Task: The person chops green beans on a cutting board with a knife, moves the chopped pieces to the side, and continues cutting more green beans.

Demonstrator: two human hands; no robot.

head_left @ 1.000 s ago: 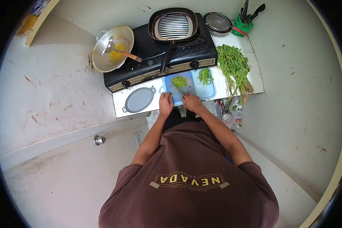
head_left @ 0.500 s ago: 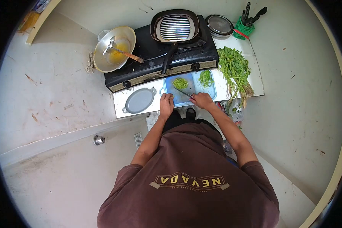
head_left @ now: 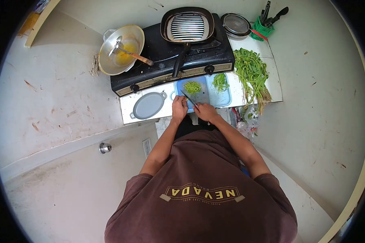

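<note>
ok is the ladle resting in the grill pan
No, the ladle lies in the round wok, beside the grill pan on the stove.

Both arms reach forward from short sleeves, elbows bent, forearms converging so that the hands lie close together ahead of the torso. Left hand (head_left: 179, 108): knuckles up, fingers curled under; whether it grips anything is too small to tell. Right hand (head_left: 205, 111): closed round the handle of a knife (head_left: 188, 98), wrist angled inward toward the left hand.

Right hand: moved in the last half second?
Yes. The right hand, gripping the knife, shifted left along the blue cutting board's near edge, toward the left hand.
</note>
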